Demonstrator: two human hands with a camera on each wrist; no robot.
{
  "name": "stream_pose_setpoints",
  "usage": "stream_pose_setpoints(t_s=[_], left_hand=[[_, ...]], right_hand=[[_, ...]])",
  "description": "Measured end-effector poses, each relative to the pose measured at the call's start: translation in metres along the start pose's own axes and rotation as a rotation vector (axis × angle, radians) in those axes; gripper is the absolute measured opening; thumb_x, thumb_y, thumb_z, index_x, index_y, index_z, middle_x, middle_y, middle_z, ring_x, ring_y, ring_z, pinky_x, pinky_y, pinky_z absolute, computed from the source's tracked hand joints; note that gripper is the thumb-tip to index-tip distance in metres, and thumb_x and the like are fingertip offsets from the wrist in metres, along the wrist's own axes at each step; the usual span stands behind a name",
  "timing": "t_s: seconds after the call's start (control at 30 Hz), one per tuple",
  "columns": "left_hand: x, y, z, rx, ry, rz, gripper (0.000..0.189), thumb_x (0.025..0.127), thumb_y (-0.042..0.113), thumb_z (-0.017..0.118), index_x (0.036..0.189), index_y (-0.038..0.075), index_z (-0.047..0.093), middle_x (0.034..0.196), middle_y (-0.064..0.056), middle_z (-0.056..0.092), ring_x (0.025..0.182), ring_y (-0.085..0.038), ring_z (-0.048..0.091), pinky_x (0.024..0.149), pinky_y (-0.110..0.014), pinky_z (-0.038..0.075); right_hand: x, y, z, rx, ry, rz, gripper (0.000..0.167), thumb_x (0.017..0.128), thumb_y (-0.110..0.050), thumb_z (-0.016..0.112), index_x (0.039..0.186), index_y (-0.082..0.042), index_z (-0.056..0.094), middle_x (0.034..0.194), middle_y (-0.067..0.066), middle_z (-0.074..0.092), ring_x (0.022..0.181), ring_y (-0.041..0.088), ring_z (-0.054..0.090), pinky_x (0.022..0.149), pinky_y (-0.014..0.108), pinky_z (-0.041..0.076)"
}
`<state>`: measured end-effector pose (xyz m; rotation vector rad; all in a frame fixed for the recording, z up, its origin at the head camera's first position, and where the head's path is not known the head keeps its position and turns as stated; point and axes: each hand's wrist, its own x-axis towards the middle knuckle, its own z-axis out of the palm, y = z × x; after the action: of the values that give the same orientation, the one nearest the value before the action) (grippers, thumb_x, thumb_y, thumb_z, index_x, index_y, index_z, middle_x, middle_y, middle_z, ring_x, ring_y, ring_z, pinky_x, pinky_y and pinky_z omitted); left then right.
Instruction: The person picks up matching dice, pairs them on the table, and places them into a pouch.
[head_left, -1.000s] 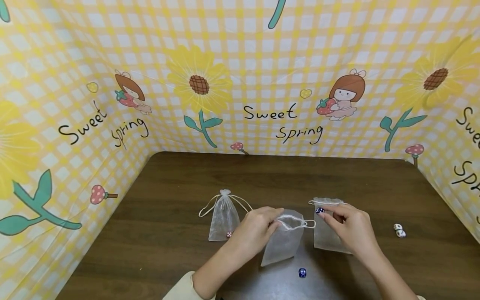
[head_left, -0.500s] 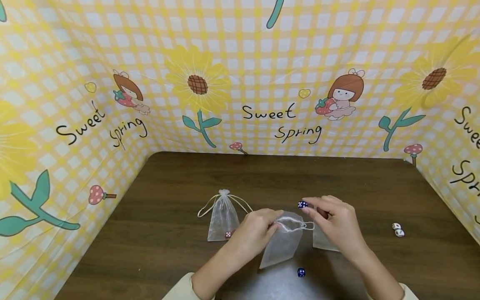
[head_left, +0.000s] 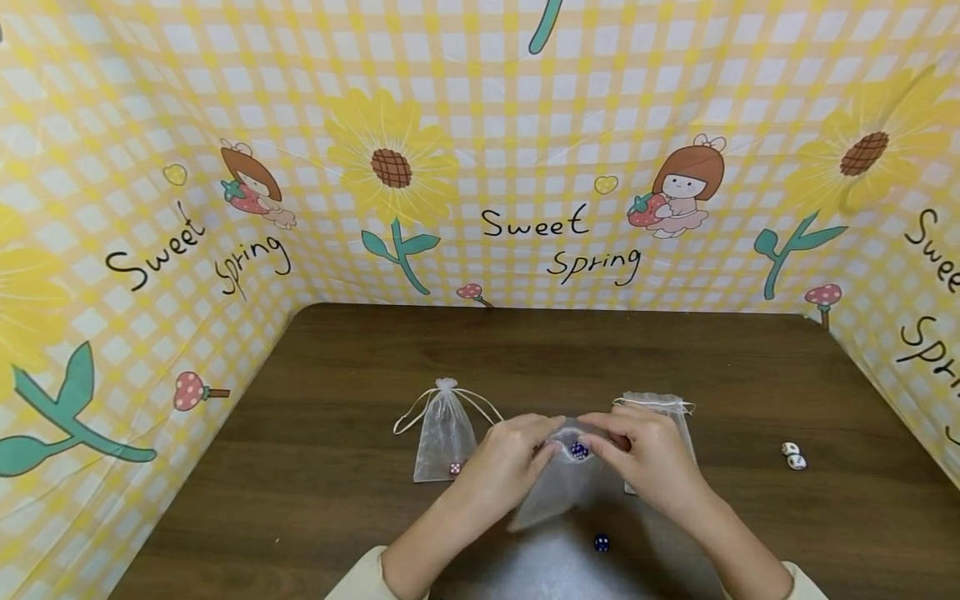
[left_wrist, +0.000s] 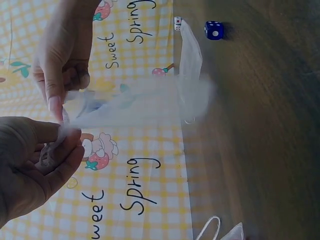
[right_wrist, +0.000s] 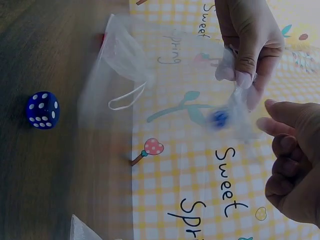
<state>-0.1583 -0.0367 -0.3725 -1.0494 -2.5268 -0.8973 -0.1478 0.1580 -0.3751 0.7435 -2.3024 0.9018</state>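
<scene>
My left hand (head_left: 517, 454) pinches the rim of a sheer white drawstring pouch (head_left: 551, 500), which hangs tilted over the table with its mouth open. A blue die (right_wrist: 219, 118) with white dots, blurred, shows through the mesh just below the mouth, apart from the fingers of my right hand (head_left: 652, 454). That hand is at the rim on the other side, thumb and forefinger extended and parted, the other fingers curled. A second blue die (head_left: 602, 542) lies on the table in front of the pouch.
Another sheer pouch (head_left: 686, 429) lies flat behind my right hand, partly hidden. To the left, a drawn-up pouch (head_left: 442, 437) has a red die (head_left: 455, 468) at its base. Two white dice (head_left: 797, 462) sit at the right. Checked cloth (head_left: 555, 150) walls the table's back and sides.
My right hand has carried the blue die leftward from above the flat pouch to the held pouch's mouth, and its fingers have let go. The left hand has kept its hold on the rim.
</scene>
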Motion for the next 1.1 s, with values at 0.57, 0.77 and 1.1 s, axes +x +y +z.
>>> stream_pose_setpoints(t_s=[0.57,0.77,1.1], left_hand=[[0.007,-0.002,-0.021,-0.01,0.103,-0.036,0.03,0.085,0.006,0.066,0.114,0.001,0.064,0.102,-0.01,0.066,0.086,-0.016,0.064,0.071,-0.019,0.051],[0.007,-0.002,-0.024,-0.026,0.104,-0.042,0.031,0.085,0.007,0.066,0.115,0.0,0.063,0.104,-0.01,0.066,0.087,-0.016,0.063,0.072,-0.019,0.051],[0.005,-0.001,-0.025,-0.023,0.088,-0.07,0.032,0.085,0.007,0.065,0.116,0.001,0.063,0.105,-0.01,0.066,0.09,-0.016,0.063,0.075,-0.02,0.051]], right_hand=[[-0.048,0.02,0.003,0.083,-0.038,0.159,0.016,0.069,-0.002,0.077,0.084,-0.008,0.074,0.061,-0.019,0.043,0.052,-0.004,0.036,0.043,0.012,0.031],[-0.071,0.023,0.016,0.1,-0.197,0.251,0.01,0.074,-0.009,0.075,0.084,-0.006,0.074,0.073,-0.01,0.062,0.056,-0.006,0.042,0.046,0.017,0.039],[-0.085,0.028,0.02,0.144,-0.349,0.355,0.011,0.077,-0.015,0.074,0.083,-0.007,0.074,0.072,-0.01,0.062,0.058,-0.005,0.042,0.047,0.019,0.039]])
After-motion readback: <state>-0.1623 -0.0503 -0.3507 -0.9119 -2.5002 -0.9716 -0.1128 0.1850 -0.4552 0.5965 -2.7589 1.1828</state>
